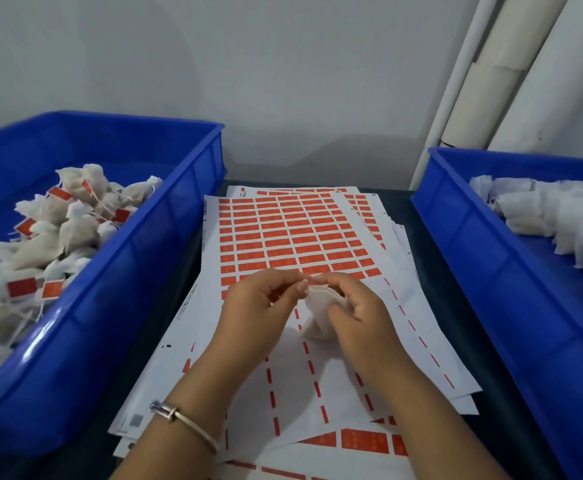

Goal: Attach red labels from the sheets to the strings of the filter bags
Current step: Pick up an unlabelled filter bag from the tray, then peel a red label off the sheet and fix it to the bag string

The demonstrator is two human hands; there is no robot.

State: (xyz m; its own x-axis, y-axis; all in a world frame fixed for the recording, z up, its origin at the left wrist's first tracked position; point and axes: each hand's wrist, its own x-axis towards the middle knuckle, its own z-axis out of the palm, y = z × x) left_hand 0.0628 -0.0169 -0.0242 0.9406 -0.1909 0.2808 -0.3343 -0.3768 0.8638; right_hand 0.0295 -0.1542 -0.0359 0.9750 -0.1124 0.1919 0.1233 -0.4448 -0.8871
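Note:
A white filter bag [318, 315] sits between my hands above the label sheets. My right hand [356, 313] curls round the bag from the right and holds it. Just left of it, my left hand [259, 306] pinches something thin at its fingertips, which looks like the bag's string; it is too small to be sure. Both sets of fingertips meet near the top of the bag. The top sheet of red labels [293, 233] lies under and beyond my hands, its near rows peeled off.
A blue bin [137, 244] on the left holds several filter bags with red labels on their strings. On the right stands another blue bin [484, 258] with unlabelled white bags. More label sheets [352, 441] are stacked toward me. A wall is behind.

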